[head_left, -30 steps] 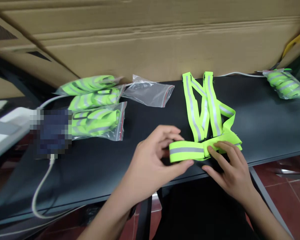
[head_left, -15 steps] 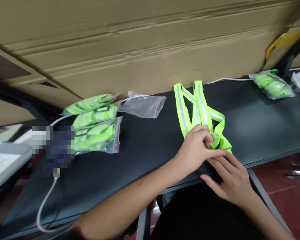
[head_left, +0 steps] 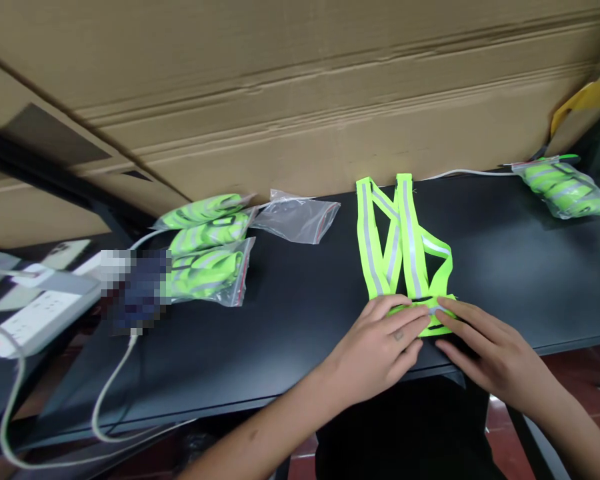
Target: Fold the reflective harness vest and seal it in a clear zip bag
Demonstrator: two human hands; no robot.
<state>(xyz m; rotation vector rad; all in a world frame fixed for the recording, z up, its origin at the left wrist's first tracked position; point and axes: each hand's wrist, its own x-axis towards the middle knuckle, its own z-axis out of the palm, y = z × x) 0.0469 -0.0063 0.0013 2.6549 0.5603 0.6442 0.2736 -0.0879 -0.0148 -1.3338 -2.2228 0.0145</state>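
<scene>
A neon yellow-green reflective vest [head_left: 410, 233] of straps with silver stripes lies on the dark table. Its two shoulder straps point toward the cardboard, and its waist band is gathered flat at the near end. My left hand [head_left: 390, 333] rests on the left part of that band, fingers stretched out over it. On the band's right end lie the fingertips of my right hand [head_left: 490, 340], its thumb apart at the near edge. Under my fingers part of the band is hidden.
Several bagged reflective vests [head_left: 207, 273] lie at the left, and another bagged vest [head_left: 565, 190] at the far right. A clear zip bag [head_left: 300, 220] lies between. A white power strip [head_left: 45, 313], cable [head_left: 100, 400] and blurred-out item are on the left; cardboard [head_left: 290, 147] stands behind.
The bunched band end has been laid flat across the bottom of the vest. My left hand has turned from curled fingers to lying flat. The view has shifted slightly.
</scene>
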